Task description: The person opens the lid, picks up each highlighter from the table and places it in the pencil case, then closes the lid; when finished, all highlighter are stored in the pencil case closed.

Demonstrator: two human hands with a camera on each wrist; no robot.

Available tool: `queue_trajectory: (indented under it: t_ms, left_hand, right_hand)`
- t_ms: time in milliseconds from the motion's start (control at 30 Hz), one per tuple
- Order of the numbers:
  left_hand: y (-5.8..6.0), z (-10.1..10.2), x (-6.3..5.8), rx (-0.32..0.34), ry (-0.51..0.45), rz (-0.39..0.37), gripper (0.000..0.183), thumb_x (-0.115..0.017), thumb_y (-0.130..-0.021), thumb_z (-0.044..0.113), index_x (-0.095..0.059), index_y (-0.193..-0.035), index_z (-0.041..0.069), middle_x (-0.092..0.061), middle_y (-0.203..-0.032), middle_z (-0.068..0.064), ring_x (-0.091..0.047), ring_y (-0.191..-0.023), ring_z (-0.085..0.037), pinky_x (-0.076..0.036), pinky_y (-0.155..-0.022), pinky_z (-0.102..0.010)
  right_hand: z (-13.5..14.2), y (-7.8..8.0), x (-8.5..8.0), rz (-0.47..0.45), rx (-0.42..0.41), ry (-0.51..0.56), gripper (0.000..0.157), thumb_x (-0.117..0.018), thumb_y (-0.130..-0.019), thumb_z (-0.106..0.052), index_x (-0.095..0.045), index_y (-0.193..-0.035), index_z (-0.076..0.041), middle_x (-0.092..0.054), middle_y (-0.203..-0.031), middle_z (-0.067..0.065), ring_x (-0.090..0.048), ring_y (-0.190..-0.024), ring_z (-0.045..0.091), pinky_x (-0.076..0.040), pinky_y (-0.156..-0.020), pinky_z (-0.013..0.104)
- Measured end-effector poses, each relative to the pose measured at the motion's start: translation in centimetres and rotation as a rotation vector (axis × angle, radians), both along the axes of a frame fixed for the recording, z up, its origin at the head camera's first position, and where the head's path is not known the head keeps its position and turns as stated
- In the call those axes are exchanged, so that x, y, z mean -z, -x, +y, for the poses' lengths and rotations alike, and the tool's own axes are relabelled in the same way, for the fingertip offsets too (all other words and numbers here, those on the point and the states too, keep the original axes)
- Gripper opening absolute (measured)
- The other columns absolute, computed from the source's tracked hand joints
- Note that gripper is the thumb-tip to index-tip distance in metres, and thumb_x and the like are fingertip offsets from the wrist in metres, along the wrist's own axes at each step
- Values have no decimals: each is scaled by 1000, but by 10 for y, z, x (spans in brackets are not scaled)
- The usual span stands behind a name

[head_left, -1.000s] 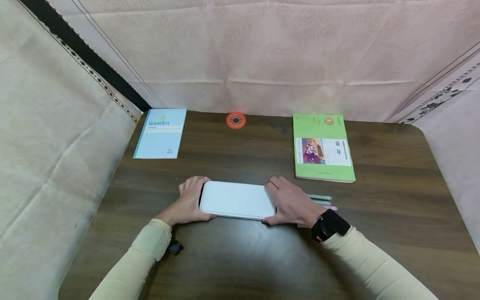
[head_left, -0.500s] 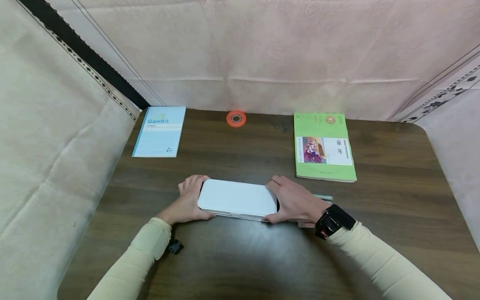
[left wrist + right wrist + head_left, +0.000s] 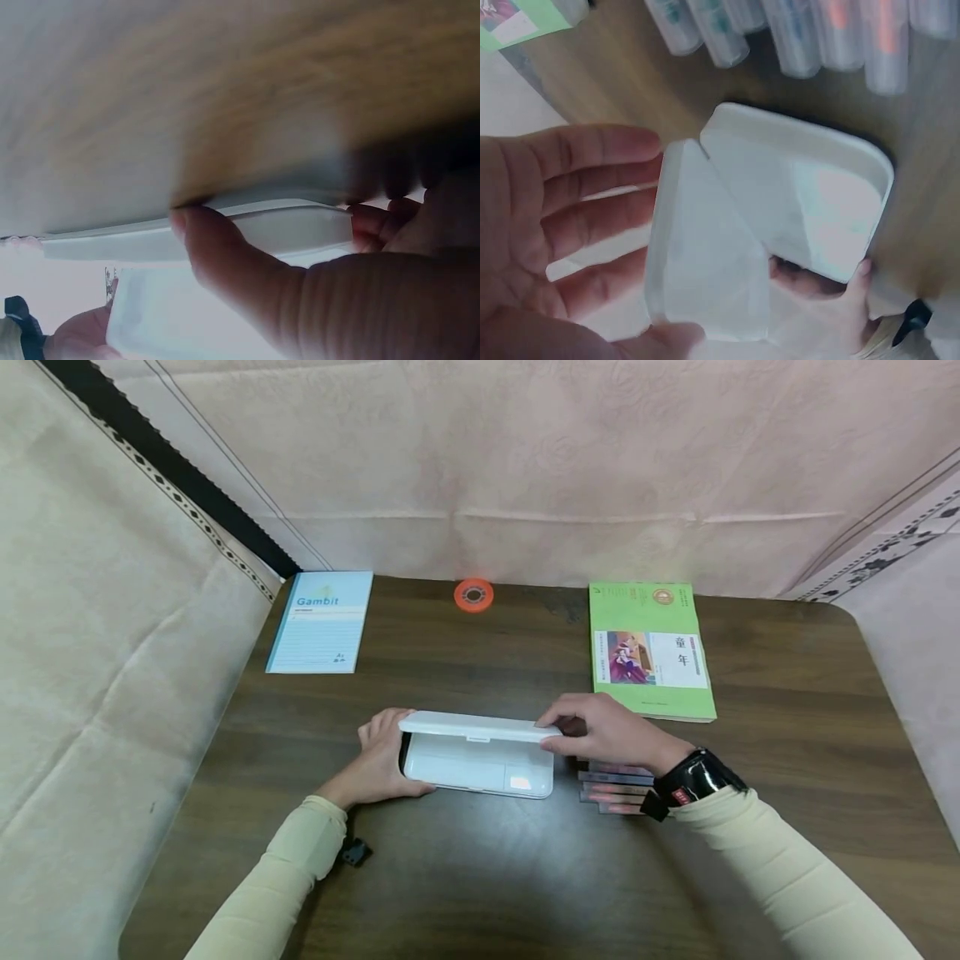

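Observation:
A white pencil case [image 3: 457, 767] lies on the table in front of me with its lid [image 3: 472, 725] partly raised along the near side. My left hand [image 3: 378, 764] grips the left end of the case, thumb along the front edge in the left wrist view. At the right end, my right hand [image 3: 611, 731] pinches the lid between thumb and fingers. The right wrist view shows the lid tilted up from the pale tray [image 3: 802, 195]. Several markers [image 3: 615, 789] lie beside the case, partly under my right wrist.
A blue notebook [image 3: 318, 622] lies at the back left of the wooden table [image 3: 465, 893]. A green book [image 3: 652, 652] is at the back right, and an orange round object [image 3: 474, 596] sits near the back edge. Cloth hangs behind.
Over the last second the pencil case's lid has come up from closed. My right hand has shifted from gripping the case's right end to lifting the lid. The left hand stays put.

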State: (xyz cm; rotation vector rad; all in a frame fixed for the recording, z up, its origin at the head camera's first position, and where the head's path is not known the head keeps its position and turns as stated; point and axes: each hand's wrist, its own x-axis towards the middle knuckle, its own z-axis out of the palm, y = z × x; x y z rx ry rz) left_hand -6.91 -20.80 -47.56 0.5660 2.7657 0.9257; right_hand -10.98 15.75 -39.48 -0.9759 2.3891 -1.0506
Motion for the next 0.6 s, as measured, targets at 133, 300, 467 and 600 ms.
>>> queue_trajectory:
  t_ms: [133,300,467,600]
  left_hand:
    - [0,0,0,1,4,11,99,-89,-62,45,-39,-137,3,-41,-134,-17,-29,-127,-35,-15,-95,-51]
    - [1,0,1,0,-1,11,98,-89,-62,46,-40,-137,6,-42,-134,-15,-30,-128,-33,-15,-97,-51]
    - [1,-1,3,2,-8,15,97,-89,-63,45,-40,-138,8,-42,-134,-14,-29,-129,-33,-14,-97,-51]
    - [0,-1,6,2,-9,28,97,-89,-63,46,-40,-137,9,-42,-134,-14,-30,-129,-33,-14,-97,-51]
  right_hand:
    - [2,5,-4,-47,85,66,13,-68,-94,-27,-72,-105,-20,-71,-95,-4,-63,-84,13,-54,-77,31]
    - [7,13,-2,-102,209,121,14,-63,-97,-24,-67,-109,-18,-70,-96,6,-63,-83,23,-55,-72,33]
    - [9,23,8,-103,290,158,16,-60,-99,-19,-62,-115,-15,-69,-102,7,-69,-88,29,-58,-74,39]
    - [8,31,15,-16,326,114,15,-61,-99,-19,-64,-113,-14,-70,-98,6,-68,-84,27,-57,-73,35]
